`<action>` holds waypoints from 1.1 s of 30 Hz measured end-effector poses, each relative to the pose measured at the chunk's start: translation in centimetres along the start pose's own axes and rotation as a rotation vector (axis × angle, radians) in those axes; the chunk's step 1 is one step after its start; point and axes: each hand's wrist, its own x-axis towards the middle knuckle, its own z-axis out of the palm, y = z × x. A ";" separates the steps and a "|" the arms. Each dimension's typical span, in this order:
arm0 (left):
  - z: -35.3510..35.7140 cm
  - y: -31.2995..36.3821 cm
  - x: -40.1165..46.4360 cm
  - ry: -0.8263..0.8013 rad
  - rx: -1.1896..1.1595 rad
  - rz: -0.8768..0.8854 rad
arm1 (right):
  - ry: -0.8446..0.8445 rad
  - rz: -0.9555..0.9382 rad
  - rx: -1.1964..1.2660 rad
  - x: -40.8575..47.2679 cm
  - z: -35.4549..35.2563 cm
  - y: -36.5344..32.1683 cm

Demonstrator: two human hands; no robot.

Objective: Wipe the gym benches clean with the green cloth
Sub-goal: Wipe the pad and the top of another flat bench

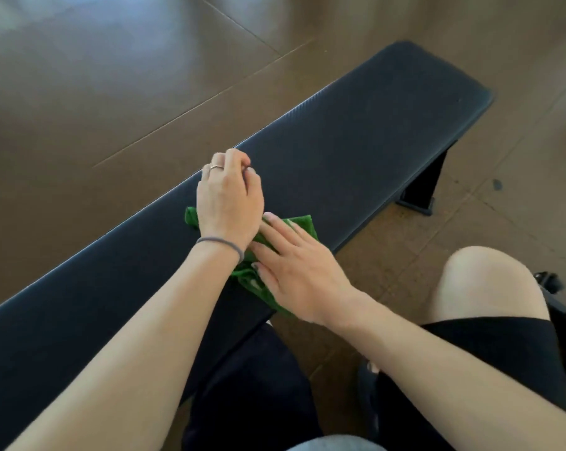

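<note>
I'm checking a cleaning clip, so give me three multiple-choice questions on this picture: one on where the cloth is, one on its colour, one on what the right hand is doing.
1. Where does the cloth lie?
A. on the floor
B. on the bench top
C. over the knee

2. What colour is the cloth?
A. green
B. white
C. blue

3. How does the right hand lie?
A. curled in a fist in the air
B. gripping the bench leg
C. flat, fingers straight, on the cloth

Key: 1 B, the cloth rests on the dark bench under both hands. 2 A, green shows beside the left hand and under the right. 3 C, its straight fingers press on the cloth.
</note>
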 end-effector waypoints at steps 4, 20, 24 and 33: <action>3.2 2.1 0.0 -0.081 0.062 0.109 | 0.082 0.334 -0.046 1.4 -1.9 8.9; 7.1 4.4 -0.5 -0.106 0.305 -0.014 | 0.170 0.435 -0.008 6.0 -4.0 20.0; 7.0 5.2 -0.2 -0.186 0.351 -0.093 | 0.121 0.465 0.018 6.3 -4.5 19.0; 7.0 5.7 0.3 -0.215 0.398 -0.138 | 0.021 0.025 0.072 5.7 -4.4 21.5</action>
